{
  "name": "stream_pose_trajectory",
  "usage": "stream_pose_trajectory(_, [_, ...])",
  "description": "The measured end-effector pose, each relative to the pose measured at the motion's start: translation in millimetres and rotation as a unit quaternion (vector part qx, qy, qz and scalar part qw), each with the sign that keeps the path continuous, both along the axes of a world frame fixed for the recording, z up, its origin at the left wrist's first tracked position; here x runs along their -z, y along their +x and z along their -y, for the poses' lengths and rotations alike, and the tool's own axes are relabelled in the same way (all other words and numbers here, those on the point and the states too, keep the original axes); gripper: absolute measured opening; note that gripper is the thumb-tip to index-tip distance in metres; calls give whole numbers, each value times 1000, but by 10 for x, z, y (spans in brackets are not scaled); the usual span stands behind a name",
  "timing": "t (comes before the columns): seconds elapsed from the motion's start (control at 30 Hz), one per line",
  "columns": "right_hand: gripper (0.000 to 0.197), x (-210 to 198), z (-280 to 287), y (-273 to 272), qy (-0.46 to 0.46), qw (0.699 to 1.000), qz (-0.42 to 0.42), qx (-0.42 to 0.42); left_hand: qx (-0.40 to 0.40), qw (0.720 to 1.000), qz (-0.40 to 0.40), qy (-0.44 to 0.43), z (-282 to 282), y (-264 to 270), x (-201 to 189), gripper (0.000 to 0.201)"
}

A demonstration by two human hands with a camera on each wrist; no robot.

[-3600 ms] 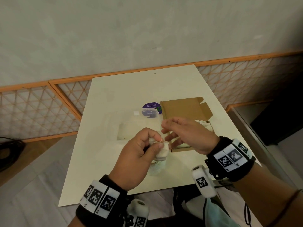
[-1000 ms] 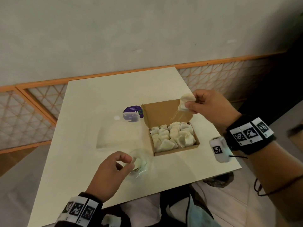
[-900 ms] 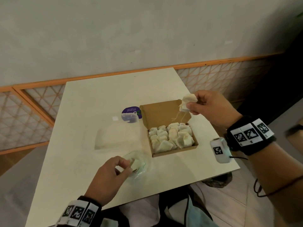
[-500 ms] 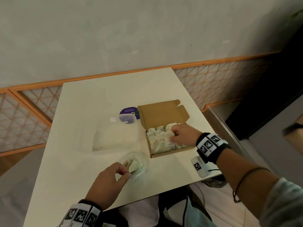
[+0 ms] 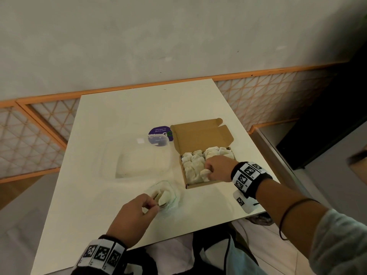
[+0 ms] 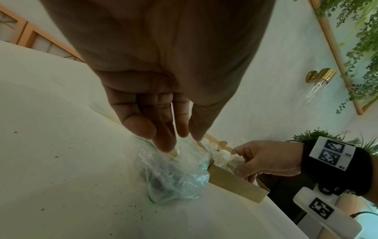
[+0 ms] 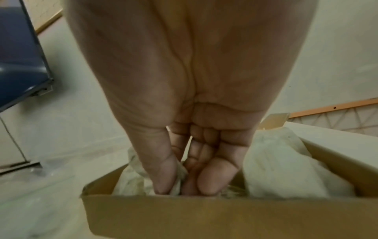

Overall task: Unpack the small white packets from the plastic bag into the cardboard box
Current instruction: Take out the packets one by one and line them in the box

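The brown cardboard box lies open on the table, its lid folded back, and several small white packets fill it. My right hand reaches down into the box's near right part. There my thumb and fingers pinch a white packet among the others, close to the box's front wall. My left hand pinches the mouth of the crumpled clear plastic bag just left of the box. A white packet shows inside the bag.
A clear plastic tub with a purple round label sits behind the bag, left of the box. The white table ends close behind my wrists and just right of the box. A wall with an orange lattice runs behind.
My right hand has come down from above the box lid into the box, still with the white packet. My left hand has stayed on the bag.
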State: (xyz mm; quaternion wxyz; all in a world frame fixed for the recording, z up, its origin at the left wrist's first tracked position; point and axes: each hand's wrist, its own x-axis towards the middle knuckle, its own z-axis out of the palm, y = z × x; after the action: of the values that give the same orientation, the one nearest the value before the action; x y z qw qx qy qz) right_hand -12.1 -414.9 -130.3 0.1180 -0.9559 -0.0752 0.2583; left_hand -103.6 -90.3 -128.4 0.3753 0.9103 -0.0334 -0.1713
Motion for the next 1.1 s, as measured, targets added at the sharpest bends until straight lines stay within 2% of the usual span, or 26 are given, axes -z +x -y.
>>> stream_pose_trajectory(0.13, [30,23,-48,1,-39,999,-10,-2,11,1000,2,16,16,-14,-15,8])
stream_pose_trajectory(0.2, [17,-80,-118,-12,-67,998,-7,-9,27,999,9,29,7,-11,-12,9])
stream_pose_trajectory(0.23, [7,-156,-154,-32,-81,997,13,-16,41,998,15,39,8,-12,-6,9])
stream_pose_trajectory(0.27, [7,-228,-202,-56,-89,995,44,-19,58,997,21,53,11,-13,7,7])
stream_pose_trajectory(0.33, [9,-366,-359,-115,-52,993,100,-32,90,992,31,87,22,-20,36,5])
stream_pose_trajectory(0.43, [15,-506,-747,-269,59,990,104,-75,125,983,27,131,58,-32,103,26])
stream_pose_trajectory(0.53, [24,-421,-1138,-394,78,984,74,-140,153,969,39,189,104,-43,143,31])
stream_pose_trajectory(0.67, [36,-208,-1416,-467,22,983,58,-173,170,951,67,251,131,-67,229,33])
stream_pose_trajectory(0.73, [35,-134,-1461,-486,-18,980,66,-189,174,944,79,270,135,-78,247,31])
stream_pose_trajectory(0.8, [25,-83,-1460,-482,-17,978,84,-188,181,938,94,280,121,-80,260,29])
stream_pose_trajectory(0.87, [16,-83,-1402,-468,22,985,90,-146,181,941,96,268,100,-71,257,28])
stream_pose_trajectory(0.93, [16,-147,-1312,-456,83,989,78,-96,175,947,89,253,76,-63,232,22])
stream_pose_trajectory(1.1, [13,-452,-1071,-435,256,963,82,-7,117,986,30,119,-1,-71,45,13])
